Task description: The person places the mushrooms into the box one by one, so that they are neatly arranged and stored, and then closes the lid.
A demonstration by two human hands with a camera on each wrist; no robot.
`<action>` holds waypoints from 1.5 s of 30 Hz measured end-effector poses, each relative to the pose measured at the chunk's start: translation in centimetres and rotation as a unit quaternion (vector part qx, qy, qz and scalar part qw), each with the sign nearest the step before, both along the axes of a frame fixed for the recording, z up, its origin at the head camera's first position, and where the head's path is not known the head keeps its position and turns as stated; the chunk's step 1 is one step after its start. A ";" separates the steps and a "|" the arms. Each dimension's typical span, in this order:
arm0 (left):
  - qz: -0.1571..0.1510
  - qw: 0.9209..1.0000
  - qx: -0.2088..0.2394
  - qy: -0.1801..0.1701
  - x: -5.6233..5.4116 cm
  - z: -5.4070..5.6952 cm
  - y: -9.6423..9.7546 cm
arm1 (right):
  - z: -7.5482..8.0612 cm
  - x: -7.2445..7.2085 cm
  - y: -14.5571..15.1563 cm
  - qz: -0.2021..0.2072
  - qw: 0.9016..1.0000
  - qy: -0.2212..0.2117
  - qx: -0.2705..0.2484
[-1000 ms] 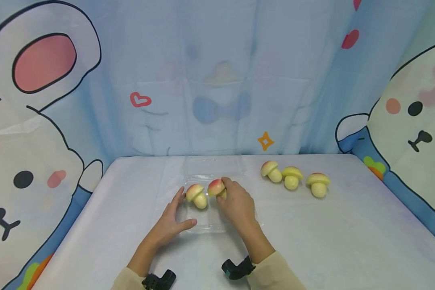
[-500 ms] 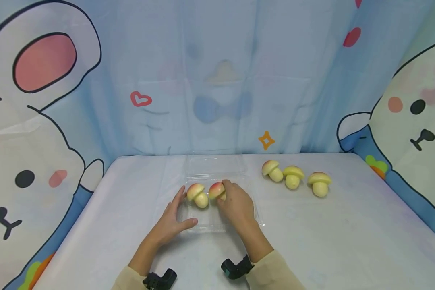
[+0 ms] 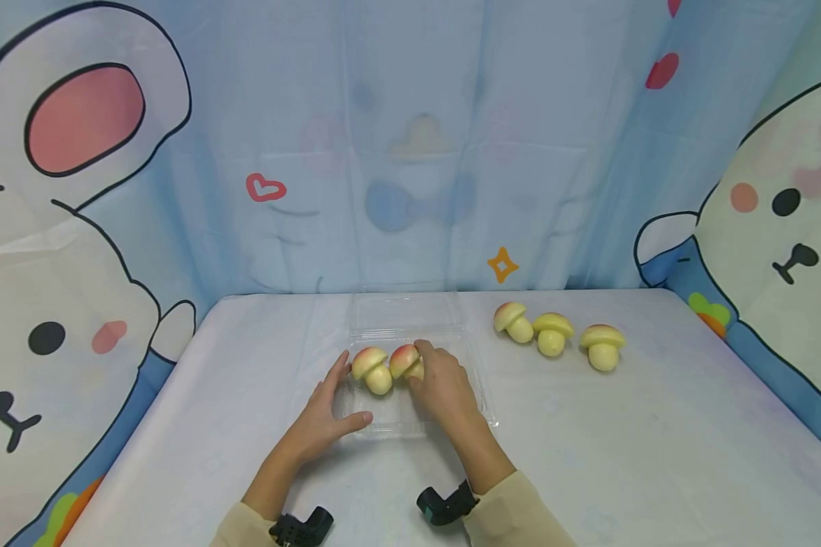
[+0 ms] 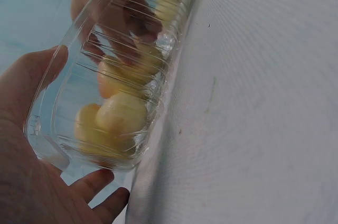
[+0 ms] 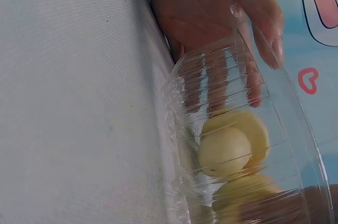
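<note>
My right hand [image 3: 446,386] pinches a yellow toy mushroom [image 3: 404,360] with a reddish cap over a clear plastic box [image 3: 398,418]. A second toy mushroom [image 3: 375,372] lies in the box just left of it, and the two are right up against each other. At the box's left side my left hand [image 3: 324,418] rests with spread fingers, its thumb at the front rim. In the left wrist view that thumb [image 4: 50,63] lies along the rim, the other fingers outside the box end. The right wrist view shows both mushrooms through the ridged wall [image 5: 232,76].
Three more toy mushrooms, the left one [image 3: 513,323], the middle one [image 3: 552,334] and the right one [image 3: 602,347], stand on the white-covered table [image 3: 622,456] at the back right. The box's clear lid [image 3: 405,313] lies folded back toward the blue curtain [image 3: 417,91].
My right hand has shifted slightly left with its toy mushroom, closing the gap to the one in the box. The left hand has kept its place.
</note>
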State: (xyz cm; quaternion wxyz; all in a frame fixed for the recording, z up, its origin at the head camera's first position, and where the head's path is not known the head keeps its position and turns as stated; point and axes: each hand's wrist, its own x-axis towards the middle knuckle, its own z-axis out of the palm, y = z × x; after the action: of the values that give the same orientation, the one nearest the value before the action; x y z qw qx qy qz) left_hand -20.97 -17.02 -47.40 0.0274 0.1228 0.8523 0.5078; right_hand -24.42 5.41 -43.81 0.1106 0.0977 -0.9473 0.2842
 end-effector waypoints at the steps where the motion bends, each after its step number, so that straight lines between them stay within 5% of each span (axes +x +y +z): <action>1: 0.000 1.000 0.001 -0.002 0.0 0.0 0.0 | 0.0 0.0 0.0 0.000 1.000 -0.001 0.001; 11: -0.002 1.000 0.001 -0.006 0.1 0.0 0.0 | 0.9 0.2 0.2 -0.025 0.999 -0.020 0.041; 45: 0.000 1.000 0.004 -0.017 0.0 0.0 -0.1 | 5.8 1.0 4.1 -0.048 0.998 0.005 -0.052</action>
State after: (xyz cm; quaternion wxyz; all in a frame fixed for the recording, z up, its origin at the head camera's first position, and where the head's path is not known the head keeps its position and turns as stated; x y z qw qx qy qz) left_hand -20.95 -17.07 -47.41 0.0414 0.1142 0.8498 0.5129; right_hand -23.41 9.52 -37.97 0.1336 0.0480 -0.9345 0.3265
